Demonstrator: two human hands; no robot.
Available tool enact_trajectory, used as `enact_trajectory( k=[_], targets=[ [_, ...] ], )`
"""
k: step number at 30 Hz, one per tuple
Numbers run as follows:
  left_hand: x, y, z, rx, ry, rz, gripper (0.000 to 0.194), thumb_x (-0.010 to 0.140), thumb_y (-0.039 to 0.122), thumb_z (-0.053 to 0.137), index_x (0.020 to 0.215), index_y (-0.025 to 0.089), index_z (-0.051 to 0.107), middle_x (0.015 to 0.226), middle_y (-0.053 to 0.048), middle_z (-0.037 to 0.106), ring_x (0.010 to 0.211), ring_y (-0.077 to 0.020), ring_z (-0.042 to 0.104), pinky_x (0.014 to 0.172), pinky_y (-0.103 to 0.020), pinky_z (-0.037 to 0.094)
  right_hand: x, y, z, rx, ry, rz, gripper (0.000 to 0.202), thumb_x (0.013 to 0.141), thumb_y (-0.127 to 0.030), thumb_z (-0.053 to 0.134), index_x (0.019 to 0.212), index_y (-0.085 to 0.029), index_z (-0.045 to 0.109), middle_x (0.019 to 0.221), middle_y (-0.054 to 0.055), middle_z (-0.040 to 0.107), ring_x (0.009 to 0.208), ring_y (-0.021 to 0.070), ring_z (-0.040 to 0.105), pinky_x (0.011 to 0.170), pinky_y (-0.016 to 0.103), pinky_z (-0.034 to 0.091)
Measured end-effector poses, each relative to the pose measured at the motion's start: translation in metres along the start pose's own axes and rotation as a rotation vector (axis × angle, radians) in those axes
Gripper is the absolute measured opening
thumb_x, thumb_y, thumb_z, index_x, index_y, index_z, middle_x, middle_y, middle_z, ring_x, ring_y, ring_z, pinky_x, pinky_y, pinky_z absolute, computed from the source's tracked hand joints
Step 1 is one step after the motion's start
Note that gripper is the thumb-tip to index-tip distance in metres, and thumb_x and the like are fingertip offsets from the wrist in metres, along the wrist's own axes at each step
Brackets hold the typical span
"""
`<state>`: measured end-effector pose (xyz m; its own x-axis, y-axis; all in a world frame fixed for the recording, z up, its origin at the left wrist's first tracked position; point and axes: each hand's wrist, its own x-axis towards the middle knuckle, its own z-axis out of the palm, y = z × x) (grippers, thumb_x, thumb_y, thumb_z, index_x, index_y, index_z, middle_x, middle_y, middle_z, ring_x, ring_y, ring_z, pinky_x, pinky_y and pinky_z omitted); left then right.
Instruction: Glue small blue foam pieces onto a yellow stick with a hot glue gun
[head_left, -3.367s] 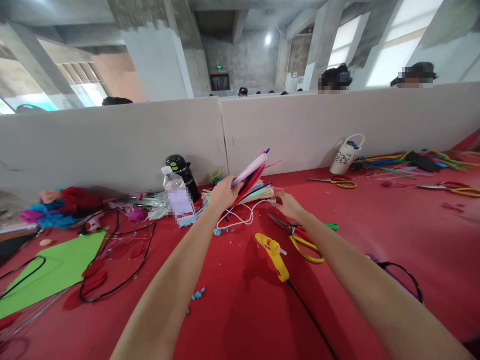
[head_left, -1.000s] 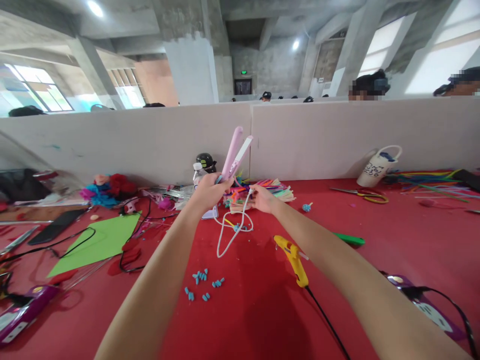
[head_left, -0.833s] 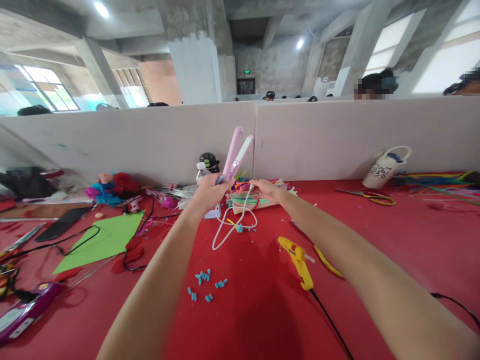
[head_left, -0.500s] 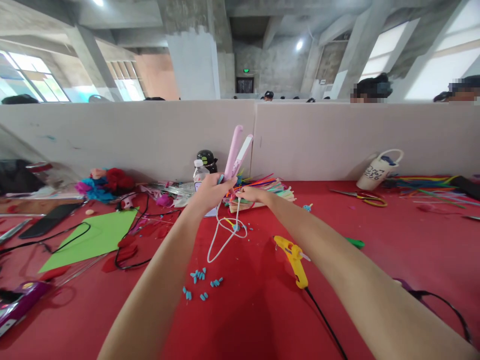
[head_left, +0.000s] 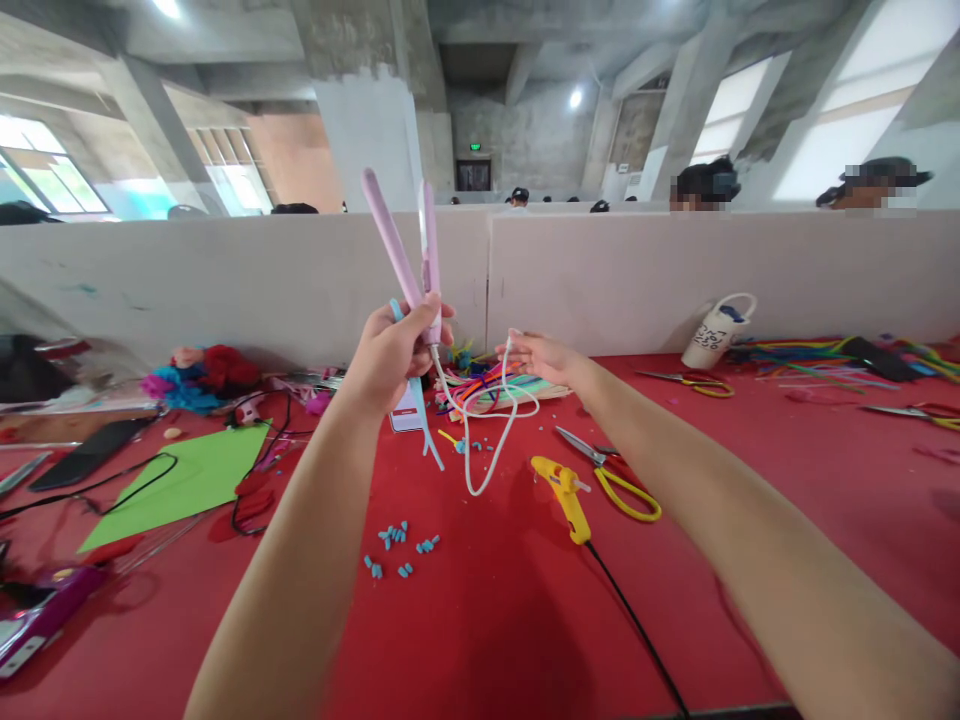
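Note:
My left hand [head_left: 405, 345] is closed around the grip of a pink hair straightener [head_left: 397, 240], whose two arms stand apart and point upward. A light blue pipe cleaner [head_left: 420, 410] also runs through this hand, its lower ends hanging below. From the straightener's base a white cord [head_left: 491, 480] loops down over the table and rises to my right hand [head_left: 547, 358], which pinches it at the fingertips. Below the hands lie several short blue pieces [head_left: 394, 535]. A yellow glue gun [head_left: 566, 498] rests to the right, beside yellow-handled scissors [head_left: 626, 495].
A bundle of coloured pipe cleaners [head_left: 487, 390] lies behind the cord. At the left are a green sheet [head_left: 180, 485], a dark phone [head_left: 90, 455] and a purple device [head_left: 52, 610]. A white bucket-like container [head_left: 712, 338] stands by the partition [head_left: 600, 280]; other people are beyond it.
My left hand has moved left and up with the straightener, and the blue pipe cleaner now shows more. My right hand has moved right, apart from the left. The scissors have come into view.

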<state>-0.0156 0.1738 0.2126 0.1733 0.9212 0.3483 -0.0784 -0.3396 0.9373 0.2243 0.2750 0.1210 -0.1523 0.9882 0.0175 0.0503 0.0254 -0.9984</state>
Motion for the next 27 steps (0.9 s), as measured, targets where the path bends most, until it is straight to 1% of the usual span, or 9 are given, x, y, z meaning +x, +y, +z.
enact_trajectory(
  k=[4, 8, 10, 12, 14, 18, 21, 23, 27],
  targets=[
    [-0.023, 0.033, 0.005, -0.034, -0.040, 0.046, 0.030, 0.090, 0.042, 0.059, 0.090, 0.013, 0.065, 0.067, -0.001, 0.056, 0.037, -0.0001, 0.026, 0.036, -0.021, 0.010, -0.068, -0.035, -0.025, 0.319, 0.137, -0.135, 0.032, 0.096, -0.049, 0.052, 0.078, -0.023, 0.053, 0.072, -0.001, 0.066, 0.070, 0.0138, 0.063, 0.075, 0.028, 0.053],
    [-0.057, 0.060, 0.019, -0.085, -0.043, 0.105, 0.032, 0.097, 0.043, 0.049, 0.092, 0.015, 0.063, 0.064, 0.002, 0.050, 0.038, 0.0009, 0.021, 0.038, -0.019, 0.009, -0.176, -0.050, -0.081, 0.613, 0.285, -0.291, 0.037, 0.101, -0.044, 0.046, 0.074, -0.023, 0.059, 0.049, -0.008, 0.040, 0.045, 0.0084, 0.042, 0.060, 0.026, 0.046],
    [-0.078, 0.066, 0.028, -0.129, -0.008, 0.088, 0.030, 0.098, 0.040, 0.047, 0.089, 0.015, 0.062, 0.059, 0.003, 0.046, 0.038, 0.0000, 0.020, 0.038, -0.019, 0.010, -0.228, -0.042, -0.116, 0.676, 0.474, -0.317, 0.040, 0.103, -0.041, 0.043, 0.075, -0.021, 0.062, 0.046, -0.009, 0.034, 0.041, 0.0065, 0.038, 0.056, 0.025, 0.042],
    [-0.100, 0.065, 0.034, -0.191, 0.026, 0.005, 0.033, 0.097, 0.040, 0.045, 0.082, 0.016, 0.061, 0.052, 0.004, 0.036, 0.037, -0.0016, 0.020, 0.037, -0.019, 0.011, -0.269, -0.026, -0.149, 0.751, 0.813, -0.253, 0.042, 0.103, -0.034, 0.044, 0.065, -0.020, 0.057, 0.044, -0.009, 0.034, 0.039, 0.0047, 0.037, 0.051, 0.023, 0.038],
    [-0.123, 0.056, 0.036, -0.209, 0.095, -0.025, 0.023, 0.091, 0.038, 0.056, 0.083, 0.017, 0.062, 0.056, 0.002, 0.046, 0.040, -0.0026, 0.025, 0.037, -0.019, 0.013, -0.299, -0.007, -0.176, 0.755, 0.970, -0.241, 0.045, 0.104, -0.027, 0.039, 0.061, -0.020, 0.052, 0.048, -0.006, 0.044, 0.041, 0.0043, 0.042, 0.048, 0.022, 0.035],
    [-0.164, 0.033, 0.030, -0.260, 0.165, -0.256, 0.021, 0.079, 0.040, 0.072, 0.079, 0.021, 0.066, 0.052, 0.002, 0.044, 0.045, -0.0051, 0.031, 0.038, -0.018, 0.020, -0.336, 0.023, -0.205, 0.741, 1.164, -0.230, 0.048, 0.105, -0.024, 0.035, 0.058, -0.020, 0.045, 0.046, -0.007, 0.042, 0.037, 0.0048, 0.039, 0.045, 0.022, 0.032],
    [-0.190, 0.021, 0.021, -0.300, 0.315, -0.266, 0.015, 0.075, 0.036, 0.075, 0.074, 0.026, 0.065, 0.055, 0.005, 0.050, 0.045, -0.0033, 0.027, 0.040, -0.015, 0.026, -0.354, 0.040, -0.209, 0.734, 1.265, -0.253, 0.050, 0.105, -0.028, 0.031, 0.056, -0.021, 0.037, 0.045, -0.008, 0.038, 0.034, 0.0055, 0.034, 0.043, 0.022, 0.029],
    [-0.203, 0.016, 0.017, -0.283, 0.330, -0.334, 0.017, 0.073, 0.039, 0.077, 0.072, 0.027, 0.066, 0.054, 0.005, 0.050, 0.045, -0.0036, 0.027, 0.039, -0.016, 0.027, -0.360, 0.050, -0.205, 0.737, 1.279, -0.273, 0.050, 0.105, -0.030, 0.028, 0.056, -0.022, 0.035, 0.045, -0.008, 0.036, 0.034, 0.0063, 0.031, 0.042, 0.023, 0.028],
    [-0.221, 0.013, 0.013, -0.205, 0.394, -0.285, 0.013, 0.073, 0.040, 0.076, 0.072, 0.030, 0.068, 0.056, 0.007, 0.055, 0.042, -0.0021, 0.024, 0.038, -0.017, 0.028, -0.356, 0.060, -0.190, 0.761, 1.195, -0.311, 0.048, 0.105, -0.036, 0.032, 0.059, -0.023, 0.038, 0.048, -0.007, 0.038, 0.036, 0.0077, 0.034, 0.043, 0.023, 0.031]
  ],
)
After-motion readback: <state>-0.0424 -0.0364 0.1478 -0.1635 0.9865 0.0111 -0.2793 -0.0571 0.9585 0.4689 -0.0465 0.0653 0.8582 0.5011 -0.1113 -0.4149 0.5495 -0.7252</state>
